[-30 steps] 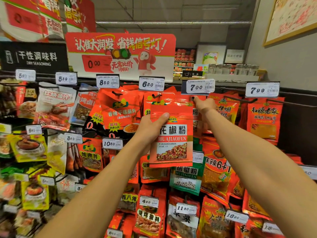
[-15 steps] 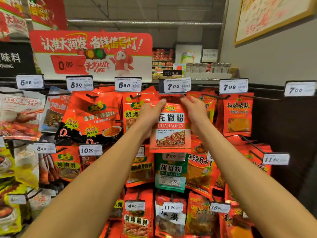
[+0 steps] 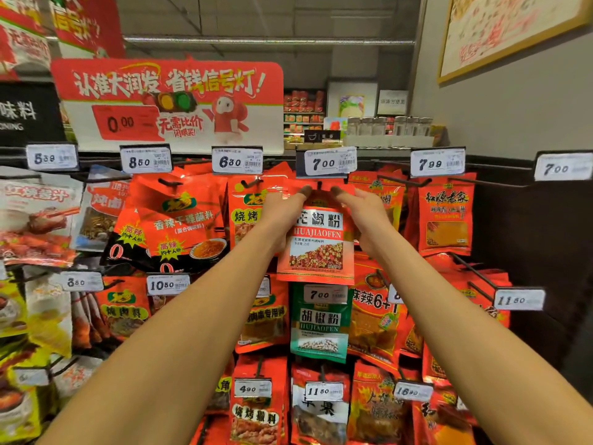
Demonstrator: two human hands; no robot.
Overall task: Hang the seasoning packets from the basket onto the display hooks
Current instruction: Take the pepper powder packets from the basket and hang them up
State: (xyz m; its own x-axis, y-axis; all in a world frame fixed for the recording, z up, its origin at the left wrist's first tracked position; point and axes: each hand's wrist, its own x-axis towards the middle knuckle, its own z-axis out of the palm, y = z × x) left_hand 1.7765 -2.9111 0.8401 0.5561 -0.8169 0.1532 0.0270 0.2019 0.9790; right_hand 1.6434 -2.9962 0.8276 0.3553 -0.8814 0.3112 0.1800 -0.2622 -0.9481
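At the far left we see a white and red sauce packet (image 3: pixel 35 216) hanging under a 5.89 price tag (image 3: pixel 52 157). Next to it, a big red dipping-spice packet (image 3: pixel 179 220) hangs below the 8.50 price tag (image 3: pixel 146 160), and above both stands a red and white promotion sign (image 3: pixel 167 104). Further along, a red barbecue packet (image 3: pixel 247 213) hangs under the 6.30 price tag (image 3: pixel 236 160), partly hidden by our left arm.

Our left hand (image 3: pixel 282 213) holds the upper left edge of the red pepper-powder packet (image 3: pixel 316 245), its grip closed on the packet with the fingertips up at the top edge. The packet is upright, raised to the hook (image 3: pixel 319 184) just below the 7.00 price tag (image 3: pixel 325 162); we cannot tell whether its hole is already on the hook. Our right hand (image 3: pixel 365 213) takes the upper right edge in the same way, its grip closed on the packet too.

Directly below the held packet hangs a green pepper packet (image 3: pixel 319 322). To the right, a red packet with an orange window (image 3: pixel 446 213) hangs under the 7.99 price tag (image 3: pixel 437 162).
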